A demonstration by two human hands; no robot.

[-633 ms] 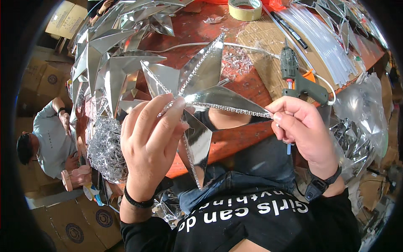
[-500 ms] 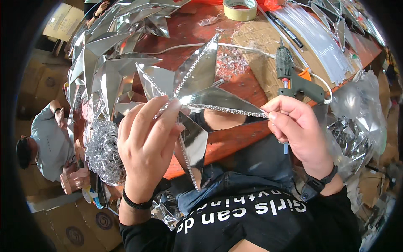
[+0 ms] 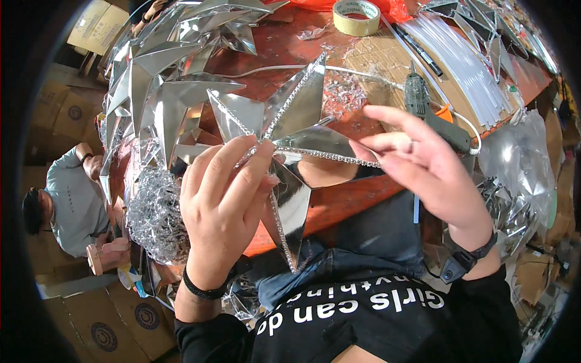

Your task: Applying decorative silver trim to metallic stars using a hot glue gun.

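A shiny silver folded star [image 3: 298, 103] is held above the red table's near edge, with beaded silver trim [image 3: 330, 156] along its ridges. My left hand [image 3: 221, 209] grips it near the centre, fingers curled over its front and lower left. The thumb is partly hidden. At the star's right point is my right hand [image 3: 433, 172], its fingers stretched and spread around the tip. Whether the fingers touch the tip is hard to make out. A dark green glue gun [image 3: 445, 127] lies just beyond that hand.
More silver stars [image 3: 172, 100] crowd the table's left side, above a bundle of silver tinsel [image 3: 156, 215]. Clear plastic sticks [image 3: 457, 63], a marker [image 3: 417, 48] and a tape roll [image 3: 356, 19] lie at the back. A plastic bag [image 3: 523, 160] bulges at right. Another person [image 3: 78, 196] is at left.
My right hand has opened from a pinch at the star's right tip, its fingers spreading up and left. My left hand keeps its hold. The whole view has shifted slightly.
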